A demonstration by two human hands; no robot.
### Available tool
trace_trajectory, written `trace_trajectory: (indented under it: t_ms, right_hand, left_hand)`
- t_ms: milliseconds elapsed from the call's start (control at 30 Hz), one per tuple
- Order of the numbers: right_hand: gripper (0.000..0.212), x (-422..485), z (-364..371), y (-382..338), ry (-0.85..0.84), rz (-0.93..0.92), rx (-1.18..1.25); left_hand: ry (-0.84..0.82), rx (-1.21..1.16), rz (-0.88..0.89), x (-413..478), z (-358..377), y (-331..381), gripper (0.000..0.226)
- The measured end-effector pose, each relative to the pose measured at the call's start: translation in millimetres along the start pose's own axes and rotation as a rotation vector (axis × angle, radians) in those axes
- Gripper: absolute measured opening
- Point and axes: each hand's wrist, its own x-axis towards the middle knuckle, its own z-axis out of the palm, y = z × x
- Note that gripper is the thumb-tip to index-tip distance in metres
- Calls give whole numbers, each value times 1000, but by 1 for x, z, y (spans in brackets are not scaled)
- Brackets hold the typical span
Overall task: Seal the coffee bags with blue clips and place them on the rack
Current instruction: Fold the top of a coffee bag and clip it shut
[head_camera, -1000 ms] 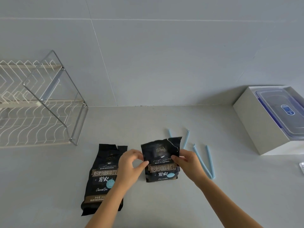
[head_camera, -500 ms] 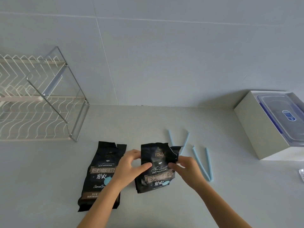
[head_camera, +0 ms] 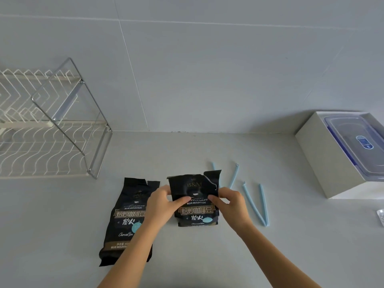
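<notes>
Bag (head_camera: 195, 196) is pinched at both sides by left hand (head_camera: 161, 201) and right hand (head_camera: 230, 202), on the counter (head_camera: 207, 256). Torn top is ragged: a crooked fold, or spilt beans if tipped, is risked. Second bag (head_camera: 128, 217) lies flat just left. Clips (head_camera: 254, 204) lie spread just right. Rack (head_camera: 62, 129) stands well left, way unblocked; box (head_camera: 324, 154) far right.

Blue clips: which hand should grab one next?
Probably the right hand. The blue clips lie just beside it on the counter, while the left hand sits across the held coffee bag, farther away, and could steady that bag.
</notes>
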Motion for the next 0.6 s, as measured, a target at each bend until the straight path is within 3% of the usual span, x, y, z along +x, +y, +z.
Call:
trace_trajectory:
  t_ms: [133, 300, 600]
  right_hand:
    - [22, 3, -8, -7, -21, 111, 209]
    - [24, 10, -9, -16, -9, 76, 164]
    - [25, 0, 11, 0, 114, 144, 151]
  left_hand:
    - [-30, -143, -61, -1, 5, 4, 13]
    - [9, -353, -9, -6, 13, 8, 1]
    - [60, -346, -53, -14, 25, -1, 31]
